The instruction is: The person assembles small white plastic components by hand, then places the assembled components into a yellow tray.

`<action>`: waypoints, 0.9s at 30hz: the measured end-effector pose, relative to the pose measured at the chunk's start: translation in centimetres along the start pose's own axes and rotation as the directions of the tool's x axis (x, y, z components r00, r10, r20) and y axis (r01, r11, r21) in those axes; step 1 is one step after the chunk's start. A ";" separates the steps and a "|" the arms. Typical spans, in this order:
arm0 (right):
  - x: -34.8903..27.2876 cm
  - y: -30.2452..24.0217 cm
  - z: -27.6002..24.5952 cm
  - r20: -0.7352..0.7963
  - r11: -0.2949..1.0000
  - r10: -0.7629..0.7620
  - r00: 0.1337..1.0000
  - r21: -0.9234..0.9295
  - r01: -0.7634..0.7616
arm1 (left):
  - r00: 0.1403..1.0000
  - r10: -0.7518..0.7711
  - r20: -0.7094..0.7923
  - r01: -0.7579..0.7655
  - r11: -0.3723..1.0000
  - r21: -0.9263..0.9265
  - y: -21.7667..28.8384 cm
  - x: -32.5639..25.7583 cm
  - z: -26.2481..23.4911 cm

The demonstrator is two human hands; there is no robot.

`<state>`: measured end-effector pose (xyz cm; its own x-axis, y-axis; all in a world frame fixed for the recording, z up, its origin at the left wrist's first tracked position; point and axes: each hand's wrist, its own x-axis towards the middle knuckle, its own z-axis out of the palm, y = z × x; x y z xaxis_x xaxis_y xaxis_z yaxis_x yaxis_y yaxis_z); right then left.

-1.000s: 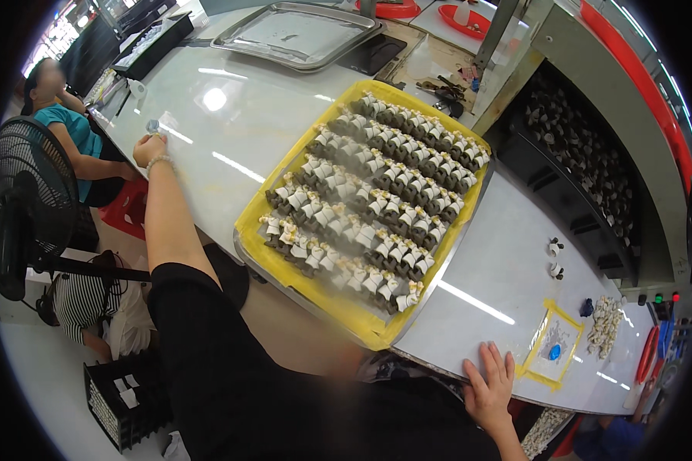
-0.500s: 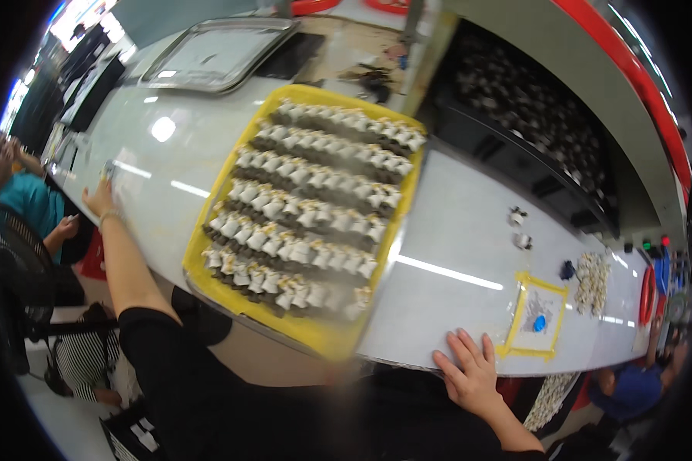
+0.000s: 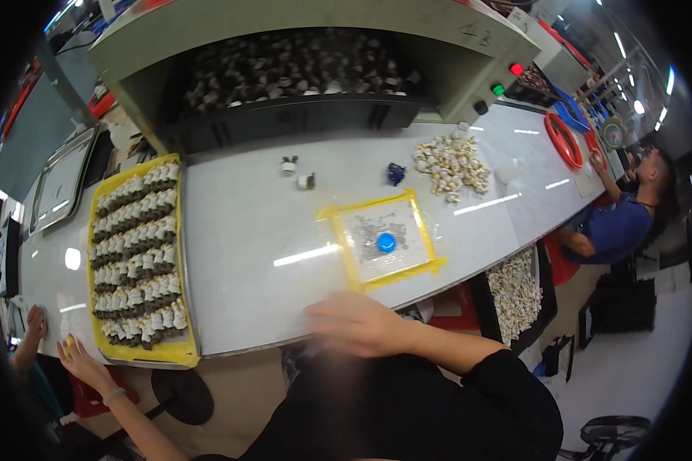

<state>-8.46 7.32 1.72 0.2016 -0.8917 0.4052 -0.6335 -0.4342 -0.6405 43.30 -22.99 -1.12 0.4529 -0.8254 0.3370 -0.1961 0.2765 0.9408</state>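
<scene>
While the right hand (image 3: 354, 324) shows blurred over the near table edge, well to the right of the yellow tray (image 3: 134, 353), its grip cannot be told. The left hand (image 3: 88, 367) is just beside the tray's near left corner, fingers partly spread; a small yellowish patch shows at its fingertips, too small to tell whether it is held. In the tray, small white and dark figures (image 3: 150, 261) line up in six rows. Right of the tray lies a yellow-taped sheet (image 3: 422, 227) with a round blue object (image 3: 386, 243) on it. Between tray and sheet, toward the far side, are two small white-and-dark pieces (image 3: 306, 181). Farther right of the tray sits a heap of whitish-yellow pieces (image 3: 454, 165). Beyond the tray, to its right, a dark bin (image 3: 307, 115) full of dark and white pieces (image 3: 284, 65) stands inside a machine (image 3: 454, 46).
</scene>
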 end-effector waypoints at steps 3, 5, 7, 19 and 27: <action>-2.3 1.0 -4.1 -0.153 0.993 0.066 0.986 -0.086 -0.080 | 0.929 0.311 0.202 -0.329 0.942 0.062 11.1 -15.1 7.7; -3.8 1.7 -7.4 -0.317 0.933 0.197 0.928 -0.229 -0.277 | 0.736 0.501 0.455 -0.545 0.837 -0.041 12.2 -22.2 10.7; -5.9 3.1 -10.5 -0.515 0.870 0.215 0.830 -0.286 -0.403 | 0.545 0.419 0.726 -0.632 0.775 0.028 13.4 -27.6 13.9; -17.6 19.6 -25.1 -0.851 0.746 0.502 0.151 0.338 -0.573 | 0.404 0.336 0.851 -0.721 0.689 0.070 14.7 -33.8 21.5; -14.9 17.8 -24.6 -0.728 0.706 0.640 0.246 0.430 -0.563 | 0.411 0.407 0.815 -0.752 0.657 0.052 14.3 -33.8 21.5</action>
<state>-41.16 16.00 0.35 -0.8995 -0.4045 0.1650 -0.2395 0.1408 -0.9606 6.49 -1.75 0.18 -0.6027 -0.6284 0.4918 -0.5143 0.7771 0.3627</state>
